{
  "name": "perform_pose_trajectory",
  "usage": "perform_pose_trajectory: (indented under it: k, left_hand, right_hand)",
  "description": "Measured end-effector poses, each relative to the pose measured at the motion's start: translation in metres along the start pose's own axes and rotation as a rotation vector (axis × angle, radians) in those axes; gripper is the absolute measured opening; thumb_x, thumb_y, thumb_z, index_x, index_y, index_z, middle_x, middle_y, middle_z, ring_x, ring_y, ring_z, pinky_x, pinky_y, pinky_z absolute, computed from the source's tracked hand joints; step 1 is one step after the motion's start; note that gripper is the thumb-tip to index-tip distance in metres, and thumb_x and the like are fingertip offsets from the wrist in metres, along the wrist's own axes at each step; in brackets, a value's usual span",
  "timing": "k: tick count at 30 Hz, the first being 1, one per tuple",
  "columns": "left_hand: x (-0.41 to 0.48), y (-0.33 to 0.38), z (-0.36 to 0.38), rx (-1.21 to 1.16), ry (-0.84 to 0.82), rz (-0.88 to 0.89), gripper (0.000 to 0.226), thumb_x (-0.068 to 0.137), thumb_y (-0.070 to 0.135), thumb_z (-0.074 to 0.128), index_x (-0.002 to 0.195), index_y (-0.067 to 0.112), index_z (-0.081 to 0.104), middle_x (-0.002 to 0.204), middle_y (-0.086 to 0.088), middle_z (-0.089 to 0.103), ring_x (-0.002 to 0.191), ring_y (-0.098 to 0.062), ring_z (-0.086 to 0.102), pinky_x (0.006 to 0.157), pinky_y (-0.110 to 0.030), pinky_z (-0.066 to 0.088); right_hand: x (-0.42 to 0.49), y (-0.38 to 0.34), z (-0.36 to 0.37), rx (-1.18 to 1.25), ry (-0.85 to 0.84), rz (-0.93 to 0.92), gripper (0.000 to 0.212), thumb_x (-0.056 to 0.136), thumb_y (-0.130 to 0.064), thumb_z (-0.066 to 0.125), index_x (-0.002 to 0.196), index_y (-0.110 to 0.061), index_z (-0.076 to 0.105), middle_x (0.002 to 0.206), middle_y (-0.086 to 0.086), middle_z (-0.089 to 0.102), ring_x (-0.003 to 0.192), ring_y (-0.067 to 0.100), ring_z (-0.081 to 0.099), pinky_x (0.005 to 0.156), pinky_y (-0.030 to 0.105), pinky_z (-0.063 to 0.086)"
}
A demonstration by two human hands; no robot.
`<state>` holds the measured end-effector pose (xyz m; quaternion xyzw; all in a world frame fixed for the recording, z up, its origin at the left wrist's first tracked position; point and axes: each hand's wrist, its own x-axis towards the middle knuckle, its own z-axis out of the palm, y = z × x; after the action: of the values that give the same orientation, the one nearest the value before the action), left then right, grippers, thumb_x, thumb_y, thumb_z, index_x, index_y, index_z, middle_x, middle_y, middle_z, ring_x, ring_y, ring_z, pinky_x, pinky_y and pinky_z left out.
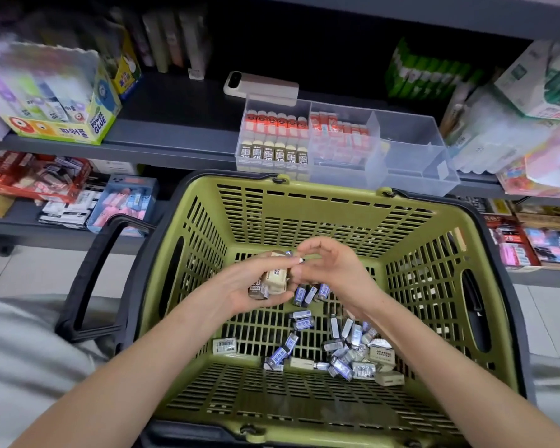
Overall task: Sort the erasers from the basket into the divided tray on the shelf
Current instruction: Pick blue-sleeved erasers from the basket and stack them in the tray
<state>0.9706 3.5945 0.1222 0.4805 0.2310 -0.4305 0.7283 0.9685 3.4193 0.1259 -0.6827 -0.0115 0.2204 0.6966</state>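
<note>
An olive-green basket (304, 221) sits in front of me with several loose wrapped erasers (346, 354) on its floor, mostly at the right. My left hand (256, 282) is cupped over the basket, shut on a small stack of beige 2B erasers (274, 279). My right hand (333, 266) is beside it, fingertips touching the top of that stack; whether it pinches an eraser I cannot tell. The clear divided tray (411, 150) stands on the shelf beyond the basket. Its left compartment holds red and beige erasers in rows, the middle holds red-white ones, and the right looks almost bare.
A beige phone-like device (262, 85) lies behind the tray. A glue box (59, 98) stands at the shelf's left, and packaged goods (514, 124) crowd the right. The basket's black handle (94, 276) hangs to the left. Lower shelves carry more stationery.
</note>
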Motion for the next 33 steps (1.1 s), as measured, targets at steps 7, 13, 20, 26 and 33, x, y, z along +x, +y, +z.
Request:
perform_pose_trajectory:
  k: [7, 13, 20, 26, 33]
  left_hand:
    - [-0.003, 0.000, 0.006, -0.127, -0.009, 0.043, 0.040, 0.065, 0.013, 0.079, 0.103, 0.010, 0.066, 0.103, -0.014, 0.073, 0.088, -0.030, 0.071, 0.043, -0.022, 0.051]
    - [-0.005, 0.001, 0.008, -0.129, -0.038, 0.049, 0.049, 0.065, 0.017, 0.077, 0.112, 0.010, 0.064, 0.101, -0.011, 0.073, 0.086, -0.029, 0.072, 0.042, -0.023, 0.051]
    - [-0.004, 0.000, 0.009, -0.108, -0.031, 0.055, 0.044, 0.065, 0.016, 0.077, 0.107, 0.012, 0.064, 0.100, -0.011, 0.074, 0.085, -0.030, 0.072, 0.041, -0.023, 0.051]
    - [-0.003, 0.000, 0.009, -0.130, -0.020, 0.077, 0.041, 0.065, 0.014, 0.077, 0.103, 0.010, 0.065, 0.097, -0.012, 0.074, 0.081, -0.029, 0.072, 0.040, -0.022, 0.050]
    - [-0.004, -0.001, 0.008, -0.125, 0.019, 0.127, 0.034, 0.059, 0.016, 0.081, 0.089, 0.012, 0.067, 0.088, -0.010, 0.074, 0.075, -0.027, 0.071, 0.040, -0.020, 0.048]
  right_hand:
    - [-0.005, 0.069, -0.074, -1.271, -0.042, 0.551, 0.025, 0.084, -0.024, 0.065, 0.064, -0.012, 0.056, 0.069, 0.005, 0.060, 0.061, 0.019, 0.056, 0.077, 0.037, 0.058]
    - [-0.015, 0.083, -0.091, -1.417, -0.077, 0.683, 0.036, 0.081, -0.040, 0.068, 0.061, -0.014, 0.051, 0.060, -0.003, 0.058, 0.051, 0.010, 0.055, 0.062, 0.025, 0.055]
    - [-0.022, 0.097, -0.099, -1.475, -0.049, 0.471, 0.039, 0.076, -0.049, 0.070, 0.096, -0.018, 0.057, 0.080, -0.006, 0.059, 0.072, 0.011, 0.056, 0.061, 0.025, 0.048]
    - [-0.010, 0.097, -0.087, -1.242, 0.266, 0.490, 0.058, 0.072, -0.061, 0.068, 0.101, -0.014, 0.047, 0.068, -0.004, 0.055, 0.053, 0.008, 0.049, 0.042, 0.022, 0.036]
    - [-0.008, 0.091, -0.063, -0.939, 0.248, 0.519, 0.036, 0.078, -0.021, 0.066, 0.107, -0.005, 0.050, 0.088, 0.012, 0.067, 0.066, 0.019, 0.058, 0.058, 0.032, 0.050]
